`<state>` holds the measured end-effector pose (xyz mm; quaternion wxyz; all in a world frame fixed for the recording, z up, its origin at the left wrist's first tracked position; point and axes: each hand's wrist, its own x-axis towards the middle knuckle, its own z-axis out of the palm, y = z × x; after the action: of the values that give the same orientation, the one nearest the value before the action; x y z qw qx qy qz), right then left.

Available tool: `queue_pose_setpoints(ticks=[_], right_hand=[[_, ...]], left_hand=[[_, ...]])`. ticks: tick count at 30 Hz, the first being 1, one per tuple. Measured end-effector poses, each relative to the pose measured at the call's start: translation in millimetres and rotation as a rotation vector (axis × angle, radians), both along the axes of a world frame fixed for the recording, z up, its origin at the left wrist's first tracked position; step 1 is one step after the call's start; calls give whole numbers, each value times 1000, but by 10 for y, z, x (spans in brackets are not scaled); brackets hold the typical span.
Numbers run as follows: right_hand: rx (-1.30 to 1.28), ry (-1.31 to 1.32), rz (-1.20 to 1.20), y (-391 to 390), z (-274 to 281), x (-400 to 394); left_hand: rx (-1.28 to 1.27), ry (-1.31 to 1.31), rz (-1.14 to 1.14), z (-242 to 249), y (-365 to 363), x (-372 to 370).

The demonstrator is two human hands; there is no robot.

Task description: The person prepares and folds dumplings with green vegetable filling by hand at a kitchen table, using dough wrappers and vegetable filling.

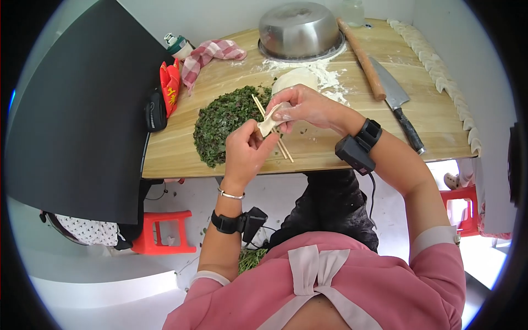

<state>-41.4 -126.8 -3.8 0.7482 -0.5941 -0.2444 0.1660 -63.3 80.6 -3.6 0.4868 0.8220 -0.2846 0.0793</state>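
Greens pile [228, 124]: landmark; chopped leaves heaped on wooden table [344, 142].
Dough wrapper [268, 127]: folded, held between both hands just right of greens pile.
Left hand [246, 149]: fingertips clamped on wrapper's near-left end.
Right hand [302, 106]: thumb and fingers clamped on wrapper's far-right end.
Chopsticks [287, 151]: pair, right of greens pile, passing below the hands.
Steel basin [300, 30]: upside down, beyond greens pile, rightward.
Rolling pin [362, 58], cleaver [389, 85]: well right of greens pile.
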Motion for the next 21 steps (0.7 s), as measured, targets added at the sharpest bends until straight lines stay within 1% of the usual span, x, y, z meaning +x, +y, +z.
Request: queue_pose_setpoints(ticks=[2, 3, 5, 6, 8, 9, 11, 15, 17, 21], right_hand=[[-48, -21, 10, 14, -73, 15], [-31, -13, 10, 24, -75, 1], [-58, -49, -40, 18, -80, -37], [-43, -44, -47, 2, -71, -47], [-145, -120, -97, -30, -53, -63], [-130, -117, -105, -43, -53, -61], [-165, -169, -125, -51, -61, -59], [-178, -182, -142, -35, -106, -54], [-183, -186, -108, -33, -124, -54], [-169, -165, -94, -33, -133, -94]], left_hand=[[78, -14, -28, 32, -23, 29], [94, -6, -28, 37, -30, 45], [157, -12, -1, 30, -42, 67], [173, -7, -9, 14, -45, 79], [132, -32, -25, -20, -43, 87], [148, -30, -33, -21, -51, 89], [193, -117, -47, -6, -55, 84], [263, -193, -37, -24, -51, 91], [298, -314, -63, -27, -51, 93], [305, -343, -101, -21, -31, 63]])
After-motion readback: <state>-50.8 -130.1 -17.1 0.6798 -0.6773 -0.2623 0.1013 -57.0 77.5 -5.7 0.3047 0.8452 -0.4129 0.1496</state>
